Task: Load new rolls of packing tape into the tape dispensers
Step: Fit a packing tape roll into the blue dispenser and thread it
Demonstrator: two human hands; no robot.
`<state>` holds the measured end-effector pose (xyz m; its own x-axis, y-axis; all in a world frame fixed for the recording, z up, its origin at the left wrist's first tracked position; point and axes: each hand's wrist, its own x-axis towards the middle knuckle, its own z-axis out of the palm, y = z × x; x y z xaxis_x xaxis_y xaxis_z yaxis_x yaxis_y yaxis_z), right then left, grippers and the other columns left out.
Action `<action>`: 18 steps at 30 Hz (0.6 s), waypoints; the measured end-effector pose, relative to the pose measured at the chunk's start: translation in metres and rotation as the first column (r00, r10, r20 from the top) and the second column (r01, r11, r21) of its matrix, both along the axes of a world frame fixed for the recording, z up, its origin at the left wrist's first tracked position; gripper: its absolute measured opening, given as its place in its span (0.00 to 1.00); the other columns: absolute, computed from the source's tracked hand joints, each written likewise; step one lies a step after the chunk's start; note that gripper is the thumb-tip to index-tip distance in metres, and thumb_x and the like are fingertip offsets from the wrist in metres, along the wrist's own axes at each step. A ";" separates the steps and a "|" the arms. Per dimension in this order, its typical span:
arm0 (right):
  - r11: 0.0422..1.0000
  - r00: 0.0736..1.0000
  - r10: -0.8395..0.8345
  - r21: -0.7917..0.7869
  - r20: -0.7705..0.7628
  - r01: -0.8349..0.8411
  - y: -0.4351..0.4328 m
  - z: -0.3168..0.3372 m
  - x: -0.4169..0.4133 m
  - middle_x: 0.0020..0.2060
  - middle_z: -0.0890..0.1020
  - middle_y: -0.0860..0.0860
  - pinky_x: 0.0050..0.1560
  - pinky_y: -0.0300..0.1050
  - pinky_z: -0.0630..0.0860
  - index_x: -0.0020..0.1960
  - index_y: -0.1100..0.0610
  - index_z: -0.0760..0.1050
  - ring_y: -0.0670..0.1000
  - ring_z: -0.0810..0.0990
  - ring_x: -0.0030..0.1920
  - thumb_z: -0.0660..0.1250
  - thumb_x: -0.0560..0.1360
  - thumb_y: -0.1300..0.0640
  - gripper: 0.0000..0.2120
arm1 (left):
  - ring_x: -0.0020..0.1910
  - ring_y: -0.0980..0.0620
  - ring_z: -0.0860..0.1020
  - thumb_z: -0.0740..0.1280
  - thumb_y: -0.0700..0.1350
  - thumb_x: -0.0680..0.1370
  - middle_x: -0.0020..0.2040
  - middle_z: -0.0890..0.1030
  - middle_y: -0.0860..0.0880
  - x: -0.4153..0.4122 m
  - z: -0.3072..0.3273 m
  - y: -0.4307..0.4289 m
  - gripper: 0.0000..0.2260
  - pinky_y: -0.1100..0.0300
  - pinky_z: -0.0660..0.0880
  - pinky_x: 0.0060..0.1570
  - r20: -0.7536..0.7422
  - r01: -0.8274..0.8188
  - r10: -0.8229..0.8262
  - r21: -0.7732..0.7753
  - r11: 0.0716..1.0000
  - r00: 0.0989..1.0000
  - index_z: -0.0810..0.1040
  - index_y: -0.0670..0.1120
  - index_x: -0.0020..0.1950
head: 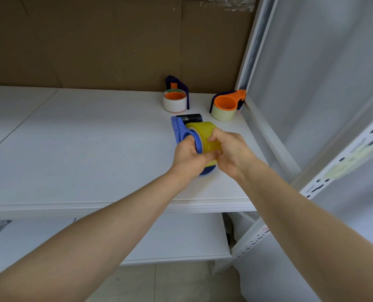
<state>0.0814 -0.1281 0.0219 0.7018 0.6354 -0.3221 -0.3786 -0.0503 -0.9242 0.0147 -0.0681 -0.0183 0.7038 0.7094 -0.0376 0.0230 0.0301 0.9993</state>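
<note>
A blue tape dispenser (181,129) with a black roller at its far end lies on the white shelf (83,149). A yellowish clear tape roll (205,129) sits in it. My left hand (189,156) grips the dispenser's blue ring side. My right hand (230,152) grips the tape roll from the right, fingers curled round it. Both thumbs meet at the roll's near edge. The dispenser's near end is partly hidden under my hands.
Two more dispensers stand at the back: a dark blue one with a white roll (175,99) and an orange-cored one with a pale roll (226,105). Cardboard (116,40) backs the shelf. A white rack post (253,53) stands on the right. A lower shelf (181,240) lies below.
</note>
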 end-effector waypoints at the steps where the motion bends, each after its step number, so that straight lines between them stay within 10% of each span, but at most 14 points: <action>1: 1.000 1.000 0.003 0.007 0.006 -0.003 0.000 0.000 0.000 0.40 0.77 0.59 0.43 0.47 0.75 0.46 0.63 0.73 0.56 0.77 0.42 0.61 0.68 0.69 0.08 | 0.52 0.46 0.81 0.74 0.35 0.69 0.52 0.83 0.44 0.000 0.000 0.000 0.18 0.48 0.78 0.56 0.001 -0.001 0.001 -0.002 1.000 1.000 0.76 0.41 0.58; 18: 0.997 0.999 0.021 0.075 0.051 -0.024 0.001 -0.001 -0.004 0.23 0.71 0.51 0.33 0.42 0.72 0.27 0.59 0.66 0.51 0.72 0.30 0.57 0.68 0.73 0.14 | 0.51 0.46 0.81 0.73 0.33 0.68 0.51 0.83 0.44 0.000 0.001 0.000 0.18 0.49 0.78 0.56 0.024 -0.039 0.040 -0.029 0.999 0.999 0.77 0.42 0.57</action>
